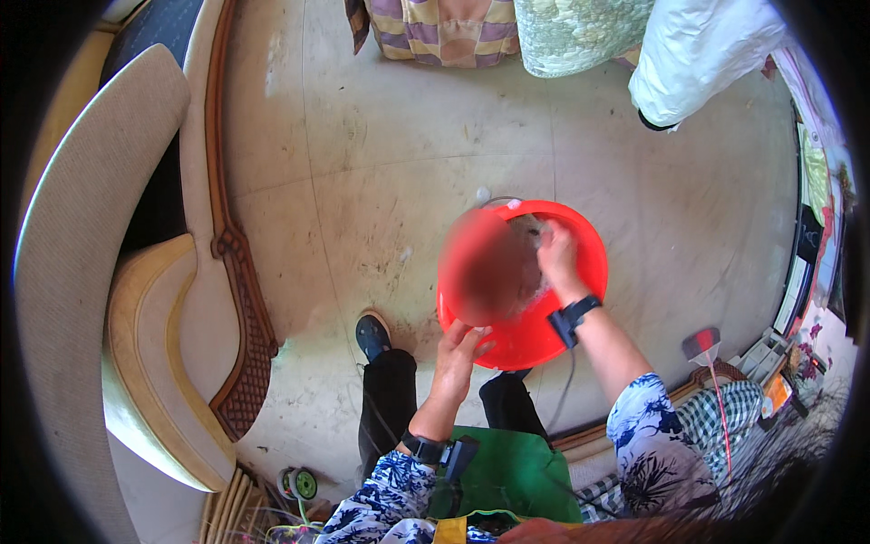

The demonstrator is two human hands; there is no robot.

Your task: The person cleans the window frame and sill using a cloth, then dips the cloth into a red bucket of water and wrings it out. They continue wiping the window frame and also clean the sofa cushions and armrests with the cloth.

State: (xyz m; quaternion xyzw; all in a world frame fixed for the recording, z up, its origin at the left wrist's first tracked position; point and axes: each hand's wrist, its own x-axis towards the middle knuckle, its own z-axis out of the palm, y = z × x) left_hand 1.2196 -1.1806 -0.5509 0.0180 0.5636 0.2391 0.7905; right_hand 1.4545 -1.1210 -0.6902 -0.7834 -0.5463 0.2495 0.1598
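Observation:
A red plastic basin (590, 224) stands on the floor in front of me, with water and whitish suds showing inside. A large blurred patch covers its left half and hides what is there. My right hand (559, 255) is over the basin's upper right part with its fingers curled down at the suds; whether it grips something is unclear. At the near left rim is my left hand (457, 357), its fingertips at the lower edge of the blurred patch and its thumb apart. Both wrists wear black straps with small devices.
Left stands a sofa with carved wooden trim (228, 245) and a long pale cushion (88, 224). Cloth covers (455, 30) and a white fabric bundle (700, 61) hang at the top. A broom (703, 345) leans at right. Something green (506, 469) lies before my body.

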